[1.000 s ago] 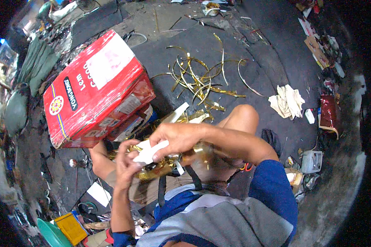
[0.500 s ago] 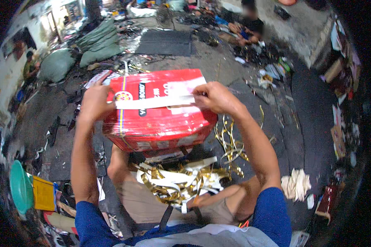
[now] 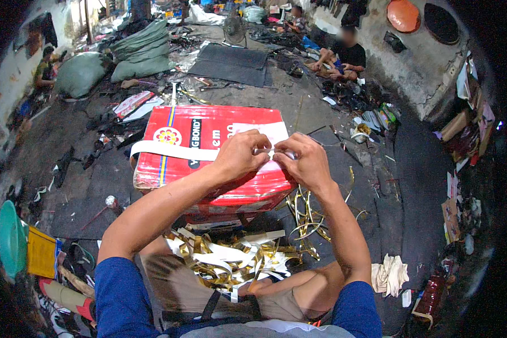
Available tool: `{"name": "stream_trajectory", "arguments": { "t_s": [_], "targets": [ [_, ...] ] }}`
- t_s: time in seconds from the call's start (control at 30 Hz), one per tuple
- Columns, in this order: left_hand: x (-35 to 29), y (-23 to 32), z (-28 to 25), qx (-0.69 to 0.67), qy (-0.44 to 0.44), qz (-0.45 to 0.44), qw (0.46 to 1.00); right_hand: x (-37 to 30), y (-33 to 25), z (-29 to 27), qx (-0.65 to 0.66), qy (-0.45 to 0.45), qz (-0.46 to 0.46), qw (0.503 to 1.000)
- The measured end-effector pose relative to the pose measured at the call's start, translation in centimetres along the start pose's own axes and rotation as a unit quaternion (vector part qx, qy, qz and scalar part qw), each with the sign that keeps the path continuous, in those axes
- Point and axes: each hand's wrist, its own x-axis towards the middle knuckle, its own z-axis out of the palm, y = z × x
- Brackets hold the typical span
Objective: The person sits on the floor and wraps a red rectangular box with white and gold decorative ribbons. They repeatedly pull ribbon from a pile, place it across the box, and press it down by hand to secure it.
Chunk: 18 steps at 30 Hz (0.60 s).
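A red cardboard box (image 3: 169, 169) wrapped in shiny film stands in front of me, with a blue and yellow stripe and a flower emblem on it. Across its top lies a long white strip (image 3: 174, 151), its left end curving over the box's left side. My left hand (image 3: 239, 155) and my right hand (image 3: 307, 163) meet near the box's right side, their fingertips pinched close together at the strip's right end. A pile of gold and white strips (image 3: 231, 253) rests in my lap, and more gold strips (image 3: 307, 217) trail on the floor beside the box.
At the left are a green basin (image 3: 11, 239) and a yellow crate (image 3: 41, 253). A cream cloth (image 3: 390, 275) lies to my right. Farther off are stuffed sacks (image 3: 81, 76), a dark mat (image 3: 228, 63), a fan (image 3: 234, 31), scattered scraps and several seated people.
My left hand has moved right from the strip's left end to join my right hand. The strip's left end is now loose and curls over the box's edge.
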Motion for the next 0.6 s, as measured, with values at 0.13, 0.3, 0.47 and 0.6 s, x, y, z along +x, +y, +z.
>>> {"name": "stream_trajectory", "arguments": {
  "t_s": [0.13,0.3,0.47,0.6],
  "targets": [
    [-0.3,0.1,0.3,0.040,0.015,0.057,0.997,-0.8,-0.1,-0.4,-0.007,0.013,-0.021,1.000],
    [-0.5,0.0,0.5,0.024,0.021,0.075,0.997,-0.9,0.8,0.0,-0.018,-0.016,-0.078,0.997],
    [0.0,-0.3,0.4,-0.043,-0.006,-0.026,0.999,-0.3,1.9,-0.4,0.057,-0.049,-0.069,0.995],
    [0.1,-0.2,0.5,-0.007,-0.008,-0.029,1.000,-0.5,3.4,-0.1,0.156,-0.050,-0.030,0.986]
  ]
}}
